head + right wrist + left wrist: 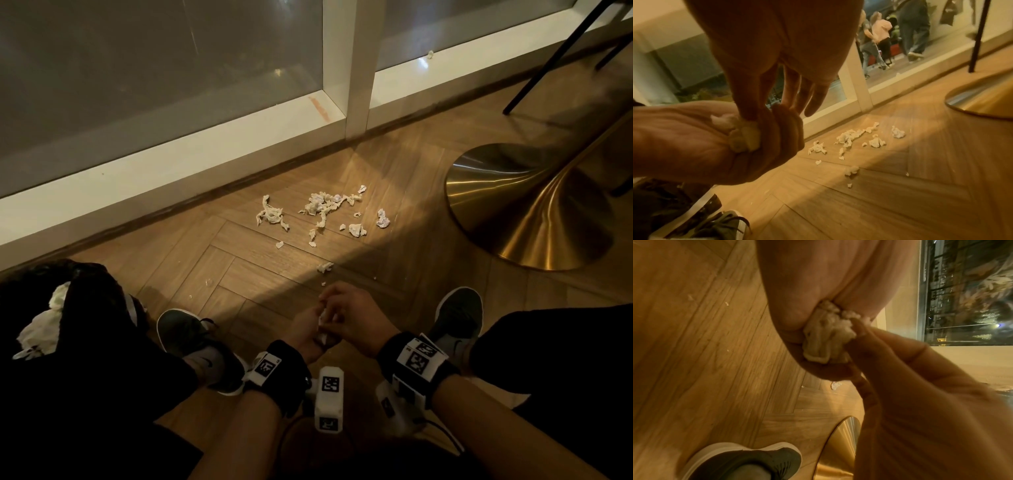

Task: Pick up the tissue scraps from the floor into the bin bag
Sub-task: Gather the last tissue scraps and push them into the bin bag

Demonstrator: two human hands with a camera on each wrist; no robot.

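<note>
White tissue scraps [320,207] lie scattered on the wooden floor ahead, also in the right wrist view as scraps [851,138]. One small scrap [324,267] lies just beyond my hands. My left hand [306,329] grips a crumpled tissue wad [825,339] in its curled fingers. My right hand [349,313] meets it from the right; thumb and forefinger pinch the same wad [745,138] while the other fingers [813,100] stay straight. The black bin bag [89,291] stands at my left with tissue [42,329] inside.
A round gold table base [527,209] stands on the floor at the right, with black chair legs [551,58] behind it. A white window frame [356,68] runs along the far side. My shoes [200,337] flank my hands.
</note>
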